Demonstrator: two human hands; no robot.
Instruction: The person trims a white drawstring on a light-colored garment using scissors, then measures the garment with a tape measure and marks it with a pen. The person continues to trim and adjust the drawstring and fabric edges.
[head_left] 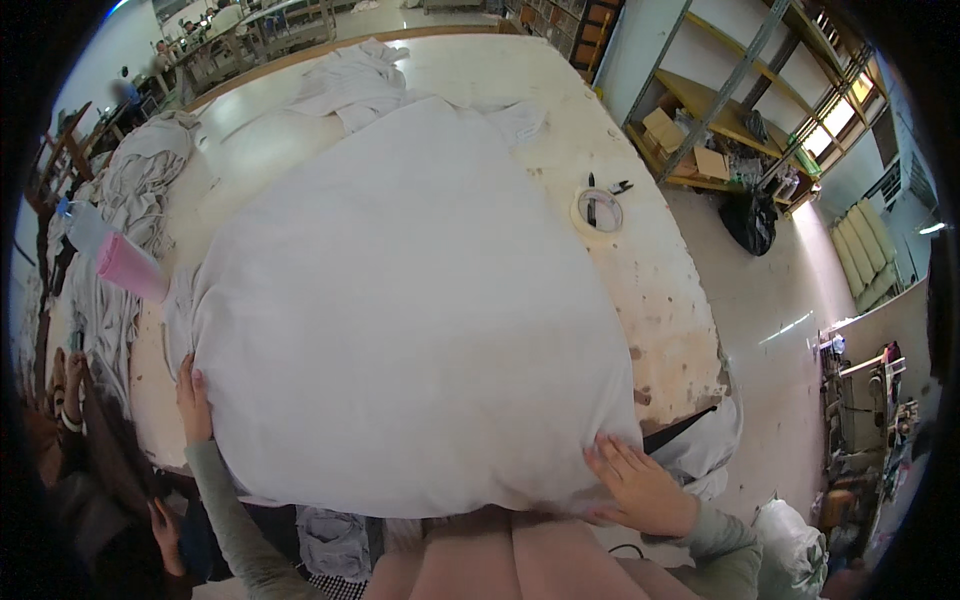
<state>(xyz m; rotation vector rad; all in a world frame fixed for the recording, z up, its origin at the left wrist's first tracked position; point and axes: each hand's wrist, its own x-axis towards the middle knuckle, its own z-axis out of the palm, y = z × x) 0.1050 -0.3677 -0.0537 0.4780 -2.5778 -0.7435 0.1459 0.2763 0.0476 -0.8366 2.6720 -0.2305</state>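
A wide pale grey-white sheet of fabric (420,310) covers the middle of the pale worktable (665,300), reaching its near edge and slightly rumpled along both sides. My left hand (195,400) rests along the left side of the fabric, fingers extended upward and touching it. My right hand (640,485) lies on the lower right corner of the fabric with fingers spread. Right of the fabric are a roll of tape (580,212) and a small dark-handled tool (620,187). Bunched cloth (350,75) sits at the far end.
A pink-and-clear bottle (130,265) and heaped fabric (140,170) line the left side. A co-worker's hands (165,530) show at lower left. Shelving with cardboard boxes (710,160), a black bag (745,220) and a white sack (785,545) stand on the right. People (125,90) are at benches behind.
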